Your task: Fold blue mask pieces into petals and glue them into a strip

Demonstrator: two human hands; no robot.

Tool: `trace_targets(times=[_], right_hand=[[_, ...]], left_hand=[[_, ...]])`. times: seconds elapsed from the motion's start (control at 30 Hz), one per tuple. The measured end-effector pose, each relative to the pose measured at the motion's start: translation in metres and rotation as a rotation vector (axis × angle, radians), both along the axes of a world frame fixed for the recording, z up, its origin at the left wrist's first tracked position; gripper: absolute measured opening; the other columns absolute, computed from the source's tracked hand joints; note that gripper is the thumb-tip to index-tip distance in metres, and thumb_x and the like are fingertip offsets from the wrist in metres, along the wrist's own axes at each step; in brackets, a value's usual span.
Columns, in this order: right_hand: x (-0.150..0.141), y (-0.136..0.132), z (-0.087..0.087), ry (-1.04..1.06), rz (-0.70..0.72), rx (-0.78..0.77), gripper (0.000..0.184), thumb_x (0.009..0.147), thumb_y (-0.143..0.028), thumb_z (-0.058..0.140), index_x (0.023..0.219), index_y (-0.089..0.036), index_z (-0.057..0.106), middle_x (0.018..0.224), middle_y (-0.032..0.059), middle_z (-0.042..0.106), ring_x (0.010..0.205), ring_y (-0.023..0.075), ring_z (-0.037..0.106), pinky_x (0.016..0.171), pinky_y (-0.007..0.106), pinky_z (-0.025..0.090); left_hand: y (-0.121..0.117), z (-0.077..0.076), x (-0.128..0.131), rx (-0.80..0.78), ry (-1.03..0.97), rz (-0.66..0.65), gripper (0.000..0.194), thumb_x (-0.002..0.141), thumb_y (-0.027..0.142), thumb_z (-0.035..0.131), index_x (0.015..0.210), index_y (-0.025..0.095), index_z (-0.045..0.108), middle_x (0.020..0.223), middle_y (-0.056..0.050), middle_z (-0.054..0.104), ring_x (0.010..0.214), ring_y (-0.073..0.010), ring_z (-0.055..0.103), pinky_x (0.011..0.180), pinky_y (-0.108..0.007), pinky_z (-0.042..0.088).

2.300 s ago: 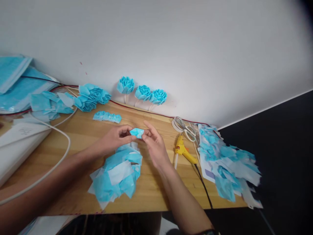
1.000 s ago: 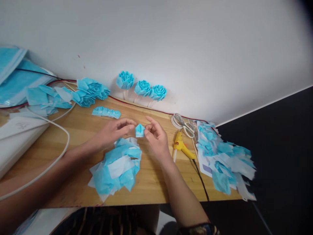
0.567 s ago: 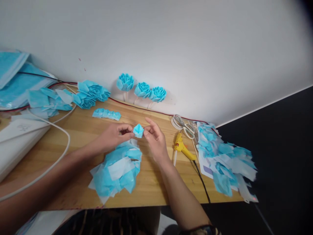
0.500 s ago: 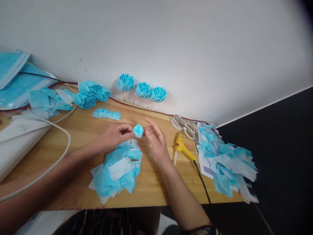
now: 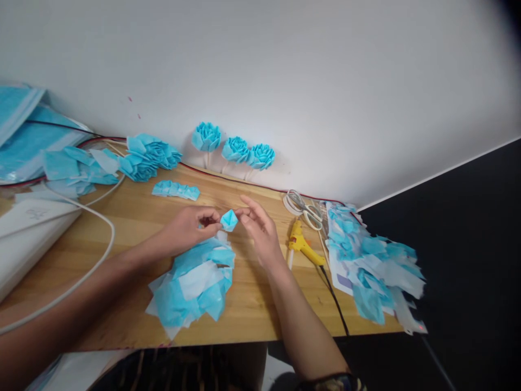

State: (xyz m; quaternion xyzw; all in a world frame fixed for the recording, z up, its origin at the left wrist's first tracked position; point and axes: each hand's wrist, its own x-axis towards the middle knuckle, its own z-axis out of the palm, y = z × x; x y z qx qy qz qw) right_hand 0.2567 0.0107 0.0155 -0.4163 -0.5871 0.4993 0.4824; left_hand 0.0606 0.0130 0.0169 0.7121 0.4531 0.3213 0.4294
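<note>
On the table (image 5: 122, 228) a pile of blue sheets (image 5: 195, 285) lies just below both hands. The left hand (image 5: 189, 231) pinches a small folded piece (image 5: 228, 220) by its left edge, above the pile's top. The right hand (image 5: 258, 233) is just right of it, fingertips closing on its right tip, point tilted up

Left hand (image 5: 185, 231) and right hand (image 5: 260, 233): fingers pinch one small folded blue piece (image 5: 228, 220). Below: heap of blue squares (image 5: 195, 282) on table (image 5: 252, 304). Right: yellow glue gun (image 5: 303, 247).

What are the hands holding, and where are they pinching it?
A small folded blue piece: left hand pinches its left edge, right hand its right edge.
</note>
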Motion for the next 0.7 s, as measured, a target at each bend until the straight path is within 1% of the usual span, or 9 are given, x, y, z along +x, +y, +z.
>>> trace_targets(times=[0.17, 0.27, 0.33, 0.5, 0.7], right_hand=[[0.0009, 0.0016, -0.0056, 0.030, 0.068, -0.040, 0.049, 0.084, -0.036, 0.065, 0.132, -0.029, 0.057, 0.106, 0.0023, 0.071, 0.100, 0.0175, 0.064, 0.094, 0.034, 0.048], [-0.0004, 0.0013, -0.0074, 0.025, 0.110, -0.049, 0.053, 0.083, -0.034, 0.067, 0.134, -0.030, 0.055, 0.107, 0.0022, 0.069, 0.097, 0.0167, 0.063, 0.090, 0.033, 0.049], [-0.0016, 0.0004, -0.0068, 0.003, 0.121, -0.043, 0.054, 0.082, -0.032, 0.067, 0.134, -0.031, 0.054, 0.107, 0.0020, 0.066, 0.095, 0.0161, 0.061, 0.088, 0.032, 0.049], [-0.0034, -0.0018, -0.0050, -0.019, 0.148, -0.026, 0.056, 0.081, -0.025, 0.063, 0.136, -0.031, 0.052, 0.105, 0.0008, 0.061, 0.093, 0.0148, 0.059, 0.090, 0.032, 0.048], [-0.0049, -0.0022, -0.0065, -0.085, 0.148, -0.015, 0.059, 0.080, -0.021, 0.061, 0.137, -0.029, 0.050, 0.101, 0.0010, 0.062, 0.093, 0.0156, 0.059, 0.090, 0.034, 0.047]], left_hand=[[0.0012, 0.0029, -0.0001, -0.005, 0.007, 0.037, 0.019, 0.081, 0.034, 0.054, 0.070, 0.019, 0.059, 0.069, 0.002, 0.059, 0.070, -0.0153, 0.053, 0.067, -0.025, 0.039], [0.0022, 0.0016, -0.0012, 0.003, 0.014, 0.034, 0.020, 0.081, 0.035, 0.054, 0.073, 0.019, 0.061, 0.071, 0.001, 0.061, 0.072, -0.0161, 0.054, 0.068, -0.026, 0.040], [0.0026, -0.0003, -0.0019, 0.013, 0.018, 0.022, 0.020, 0.082, 0.035, 0.054, 0.074, 0.019, 0.061, 0.073, 0.001, 0.062, 0.073, -0.0165, 0.055, 0.069, -0.026, 0.040], [0.0021, -0.0038, -0.0014, 0.023, 0.037, 0.007, 0.021, 0.083, 0.035, 0.053, 0.075, 0.018, 0.061, 0.072, 0.002, 0.061, 0.072, -0.0153, 0.055, 0.068, -0.025, 0.041], [-0.0004, 0.0005, 0.0008, 0.035, 0.080, 0.002, 0.021, 0.082, 0.034, 0.052, 0.074, 0.017, 0.060, 0.071, 0.001, 0.061, 0.070, -0.0148, 0.055, 0.064, -0.024, 0.040]])
